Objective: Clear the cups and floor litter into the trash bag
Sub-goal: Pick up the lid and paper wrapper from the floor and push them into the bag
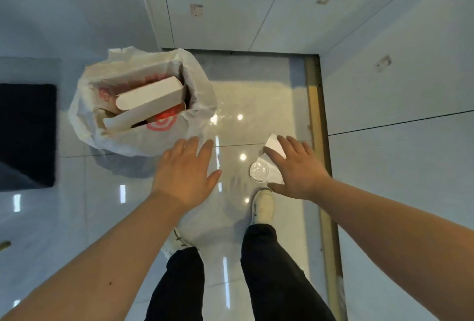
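Note:
A white plastic trash bag (pixel 164 138) with a red logo stands open on the glossy floor, left of centre, holding white cardboard boxes (pixel 151 95). On the floor to the right lie a clear round plastic lid (pixel 259 171) and white paper litter (pixel 274 143), partly hidden under my right hand (pixel 297 169). That hand hovers over the paper with fingers spread, holding nothing. My left hand (pixel 183 177) is open too, fingers apart, just in front of the bag's near side.
My feet in white shoes (pixel 264 205) stand just below the litter. A dark mat (pixel 25 136) lies at the far left. Pale wall panels (pixel 384 90) rise along the right and back, with a wooden threshold strip (pixel 316 120) at their foot.

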